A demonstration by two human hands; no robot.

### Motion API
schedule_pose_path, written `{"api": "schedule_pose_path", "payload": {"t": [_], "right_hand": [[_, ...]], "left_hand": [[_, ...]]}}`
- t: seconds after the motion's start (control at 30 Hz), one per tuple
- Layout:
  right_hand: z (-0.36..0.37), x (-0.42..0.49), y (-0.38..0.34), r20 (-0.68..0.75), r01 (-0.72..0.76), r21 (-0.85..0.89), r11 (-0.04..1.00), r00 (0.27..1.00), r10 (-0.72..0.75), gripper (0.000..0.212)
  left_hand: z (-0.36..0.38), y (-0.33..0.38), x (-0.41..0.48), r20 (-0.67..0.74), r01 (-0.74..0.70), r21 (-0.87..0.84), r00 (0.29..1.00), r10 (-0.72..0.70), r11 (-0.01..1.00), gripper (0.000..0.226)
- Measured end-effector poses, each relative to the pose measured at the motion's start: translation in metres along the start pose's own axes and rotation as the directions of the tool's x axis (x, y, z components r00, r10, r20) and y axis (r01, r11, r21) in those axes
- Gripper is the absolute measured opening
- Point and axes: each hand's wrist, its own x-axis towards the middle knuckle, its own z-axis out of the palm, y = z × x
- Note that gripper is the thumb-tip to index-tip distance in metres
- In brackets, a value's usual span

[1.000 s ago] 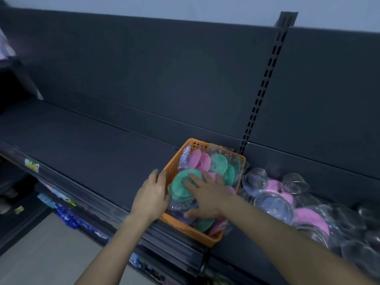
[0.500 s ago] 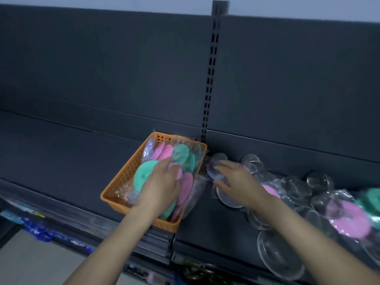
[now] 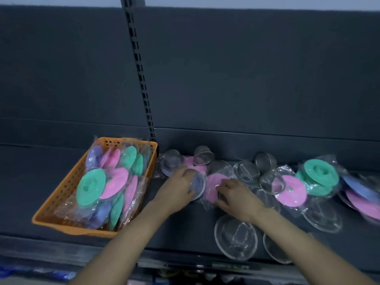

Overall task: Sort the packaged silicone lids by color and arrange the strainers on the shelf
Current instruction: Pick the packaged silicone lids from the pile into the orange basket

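An orange basket (image 3: 61, 194) on the dark shelf holds several bagged silicone lids in green, pink and purple, with a green lid (image 3: 90, 187) on top. To its right lies a jumble of bagged lids and metal mesh strainers. My left hand (image 3: 177, 189) rests on a purple-grey packaged lid (image 3: 198, 185), fingers curled over its edge. My right hand (image 3: 236, 195) presses on a pink packaged lid (image 3: 213, 185) beside it. Farther right lie another pink lid (image 3: 294, 194) and a green lid (image 3: 320, 174). A flat strainer (image 3: 235, 237) lies near the front edge.
The shelf's slotted upright post (image 3: 141, 79) rises behind the basket. More purple and pink lids (image 3: 362, 196) are stacked at the far right. Small cup-shaped strainers (image 3: 203, 155) sit against the back panel. The shelf's front rail (image 3: 61, 249) runs below.
My left hand has left the basket and moved right onto the purple-grey lid. My right hand has shifted onto the pink lid. The view has swung to the right.
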Motion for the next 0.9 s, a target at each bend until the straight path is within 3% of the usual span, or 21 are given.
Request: {"api": "schedule_pose_path", "payload": {"t": [0.13, 0.3, 0.5, 0.57, 0.7, 0.8, 0.9], "right_hand": [[-0.001, -0.012, 0.018, -0.038, -0.01, 0.022, 1.0, 0.999, 0.011, 0.05], [-0.002, -0.023, 0.033, -0.033, -0.061, 0.061, 0.996, 0.997, 0.063, 0.053], [-0.005, -0.025, 0.045, -0.017, -0.152, 0.035, 0.988, 0.988, 0.153, 0.056], [-0.006, -0.024, 0.045, -0.006, -0.16, 0.016, 0.987, 0.987, 0.16, 0.057], [-0.009, -0.022, 0.04, -0.016, -0.184, -0.045, 0.982, 0.983, 0.184, 0.049], [-0.008, -0.02, 0.033, -0.01, -0.203, -0.114, 0.973, 0.979, 0.203, 0.047], [-0.005, -0.018, 0.028, -0.015, -0.191, -0.245, 0.951, 0.981, 0.193, 0.051]], "left_hand": [[0.022, -0.003, 0.013, 0.08, 0.09, 0.01, 0.993, -0.091, 0.996, 0.068], [0.031, -0.006, 0.019, 0.119, 0.169, 0.041, 0.978, -0.173, 0.985, 0.069], [0.018, -0.001, 0.007, -0.021, 0.165, -0.015, 0.986, -0.166, 0.986, 0.06], [0.01, 0.002, 0.0, 0.044, 0.148, -0.054, 0.988, -0.145, 0.988, 0.061], [0.005, -0.004, -0.018, 0.311, 0.106, -0.039, 0.946, -0.089, 0.994, 0.065], [0.01, -0.008, -0.03, 0.364, 0.052, 0.021, 0.93, -0.056, 0.998, 0.066], [0.012, -0.013, -0.033, 0.373, 0.081, -0.027, 0.925, -0.065, 0.996, 0.068]]}}
